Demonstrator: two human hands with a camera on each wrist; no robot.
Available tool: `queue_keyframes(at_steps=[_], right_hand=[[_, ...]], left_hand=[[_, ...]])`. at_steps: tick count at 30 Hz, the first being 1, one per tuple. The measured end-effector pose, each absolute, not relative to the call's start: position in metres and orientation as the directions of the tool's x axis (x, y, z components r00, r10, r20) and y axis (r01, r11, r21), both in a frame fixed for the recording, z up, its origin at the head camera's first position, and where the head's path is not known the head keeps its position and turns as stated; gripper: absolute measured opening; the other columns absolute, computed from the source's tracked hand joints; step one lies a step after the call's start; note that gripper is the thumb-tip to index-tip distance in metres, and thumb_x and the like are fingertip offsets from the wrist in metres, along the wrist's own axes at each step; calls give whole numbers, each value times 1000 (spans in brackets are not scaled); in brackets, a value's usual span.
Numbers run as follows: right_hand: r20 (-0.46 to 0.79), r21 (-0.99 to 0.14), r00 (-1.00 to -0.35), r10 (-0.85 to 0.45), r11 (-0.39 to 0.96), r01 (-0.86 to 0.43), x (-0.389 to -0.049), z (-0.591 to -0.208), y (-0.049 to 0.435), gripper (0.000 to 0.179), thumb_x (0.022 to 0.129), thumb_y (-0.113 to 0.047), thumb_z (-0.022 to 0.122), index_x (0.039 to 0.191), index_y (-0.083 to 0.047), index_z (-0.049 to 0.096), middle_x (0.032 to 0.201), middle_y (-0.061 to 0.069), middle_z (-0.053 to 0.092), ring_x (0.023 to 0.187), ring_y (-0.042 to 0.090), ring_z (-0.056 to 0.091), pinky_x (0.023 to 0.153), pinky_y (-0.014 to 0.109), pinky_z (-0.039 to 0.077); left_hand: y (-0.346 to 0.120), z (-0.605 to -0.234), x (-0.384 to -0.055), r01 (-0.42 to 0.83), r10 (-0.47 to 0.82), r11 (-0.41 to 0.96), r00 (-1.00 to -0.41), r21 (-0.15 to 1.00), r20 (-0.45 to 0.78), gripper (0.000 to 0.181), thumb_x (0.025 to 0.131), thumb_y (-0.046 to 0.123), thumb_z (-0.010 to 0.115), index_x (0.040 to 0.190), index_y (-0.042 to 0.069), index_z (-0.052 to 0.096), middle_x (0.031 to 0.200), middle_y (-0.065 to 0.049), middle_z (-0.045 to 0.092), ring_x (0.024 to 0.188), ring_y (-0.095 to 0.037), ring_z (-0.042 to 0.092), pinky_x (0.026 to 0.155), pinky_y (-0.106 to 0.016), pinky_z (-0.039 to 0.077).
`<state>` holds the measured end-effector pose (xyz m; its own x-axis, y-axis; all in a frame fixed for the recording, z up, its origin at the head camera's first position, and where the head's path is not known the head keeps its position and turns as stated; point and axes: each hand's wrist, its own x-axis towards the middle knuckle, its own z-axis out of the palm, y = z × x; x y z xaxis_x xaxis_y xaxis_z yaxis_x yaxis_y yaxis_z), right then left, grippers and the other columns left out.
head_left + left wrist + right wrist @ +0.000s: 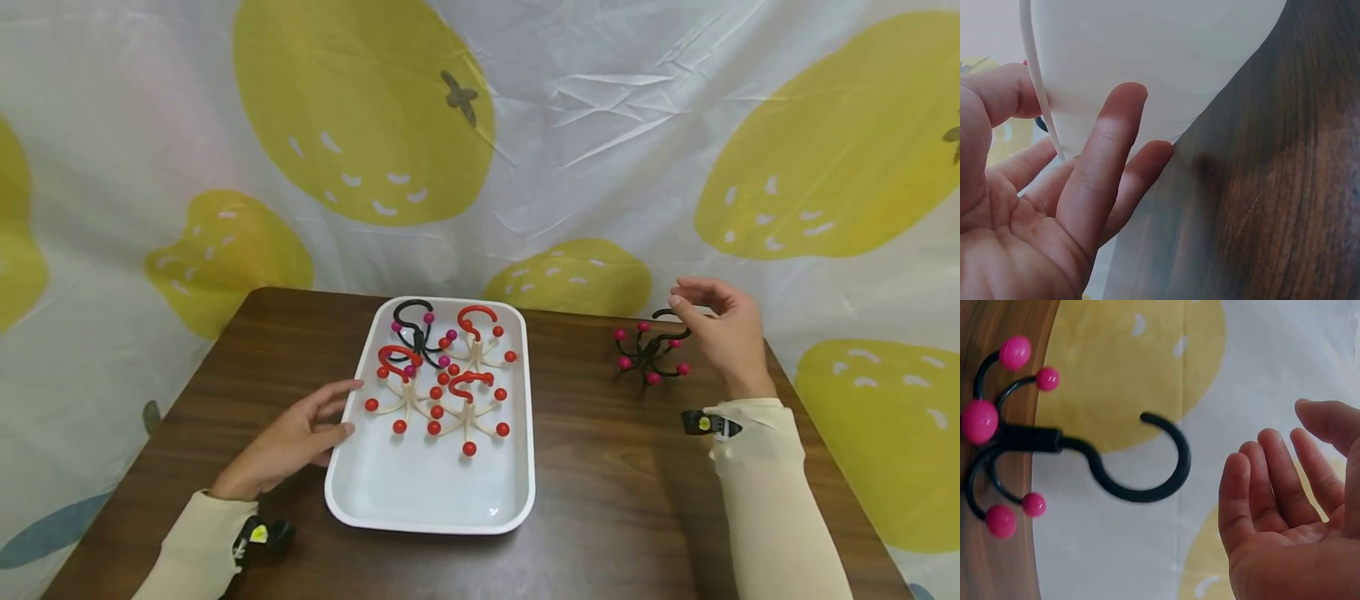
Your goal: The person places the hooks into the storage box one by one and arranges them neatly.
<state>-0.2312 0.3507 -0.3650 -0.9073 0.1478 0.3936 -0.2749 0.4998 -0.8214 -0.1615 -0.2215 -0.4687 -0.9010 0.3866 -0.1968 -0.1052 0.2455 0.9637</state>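
My left hand (303, 429) rests against the left side of a white tray (431, 500), its fingers spread along the rim and outer wall (1166, 56). Inside the tray stand several multi-arm hanger hooks: a black one (418, 342) with pink balls at the back left, and cream ones with red hooks and red balls, such as the front right one (468, 414). On the table at the right stands another black hanger hook (648, 354) with pink balls, its curved hook (1179, 469) upward. My right hand (723, 333) is beside that hook, fingers loosely bent and apart from it in the right wrist view.
The dark wooden table (600, 500) meets a hanging white cloth (585, 167) with yellow fruit prints along its back edge. The cloth also runs down both sides. A band with a small device (708, 422) is on the right wrist, another (258, 533) on the left.
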Motion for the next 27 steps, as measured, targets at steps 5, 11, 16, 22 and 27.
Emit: queue_keyframes(at_steps=[5, 11, 16, 22, 27], right_hand=[[435, -813, -879, 196, 504, -290, -237, -372, 366, 30, 95, -9, 77, 124, -1, 75, 101, -24, 75, 96, -5, 67, 75, 7, 53], [411, -805, -894, 180, 531, -264, -242, -388, 377, 32, 95, -9, 77, 124, 4, 73, 101, -26, 73, 93, -8, 67, 79, 5, 52], [366, -788, -915, 170, 580, -207, -243, -403, 381, 33, 98, -18, 76, 126, -2, 74, 99, -28, 69, 92, -10, 65, 81, 5, 51], [297, -789, -938, 181, 600, -134, -244, -416, 383, 39, 102, -21, 71, 133, 3, 69, 101, -17, 70, 87, -12, 64, 76, 7, 55], [288, -814, -939, 190, 565, -136, -245, -419, 380, 36, 103, -19, 71, 128, 7, 69, 93, -14, 73, 80, -7, 71, 72, 11, 59]], left_hand=[[-223, -470, -162, -125, 385, 234, -899, 964, -210, 70, 105, 12, 65, 166, 17, 32, 166, -28, 38, 114, -36, 72, 80, -51, 67], [-223, -471, -161, -132, 392, 213, -896, 968, -209, 70, 105, 12, 65, 166, 16, 32, 166, -29, 37, 113, -37, 73, 80, -51, 67], [-222, -472, -160, -134, 392, 209, -896, 969, -208, 70, 105, 12, 64, 166, 16, 31, 166, -29, 38, 114, -37, 72, 80, -51, 67], [-223, -473, -160, -137, 391, 206, -896, 969, -210, 70, 105, 12, 64, 166, 16, 31, 166, -28, 38, 114, -37, 73, 81, -52, 66], [-223, -474, -160, -134, 394, 195, -897, 972, -202, 70, 104, 10, 65, 166, 16, 32, 165, -29, 39, 113, -38, 73, 80, -51, 67]])
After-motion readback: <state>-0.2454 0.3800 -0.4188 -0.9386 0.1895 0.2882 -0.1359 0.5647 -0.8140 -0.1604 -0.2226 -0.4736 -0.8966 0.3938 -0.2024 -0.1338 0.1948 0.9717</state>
